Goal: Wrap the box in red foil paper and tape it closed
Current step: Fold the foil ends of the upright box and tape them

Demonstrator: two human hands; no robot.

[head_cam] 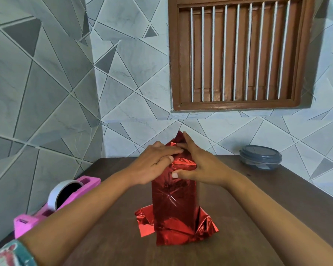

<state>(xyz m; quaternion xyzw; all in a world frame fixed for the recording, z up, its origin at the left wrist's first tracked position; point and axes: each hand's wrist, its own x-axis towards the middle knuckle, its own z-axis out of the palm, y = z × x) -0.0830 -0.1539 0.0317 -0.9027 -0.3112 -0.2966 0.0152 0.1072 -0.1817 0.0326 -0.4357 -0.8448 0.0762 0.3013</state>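
The box (172, 206) stands upright on the dark wooden table (258, 217), covered in shiny red foil paper. Loose foil flaps (206, 228) spread out at its bottom end. My left hand (156, 162) lies flat across the top of the box, fingers straight, pressing the foil down. My right hand (196, 164) holds the top from the right side, its thumb on the front face and its fingers pushing a raised foil flap (178, 138) inward. The box itself is hidden under the foil.
A pink tape dispenser (52, 206) with a white roll of tape sits at the table's left edge. A round grey lidded container (260, 157) stands at the back right, against the tiled wall. A wooden barred window is above.
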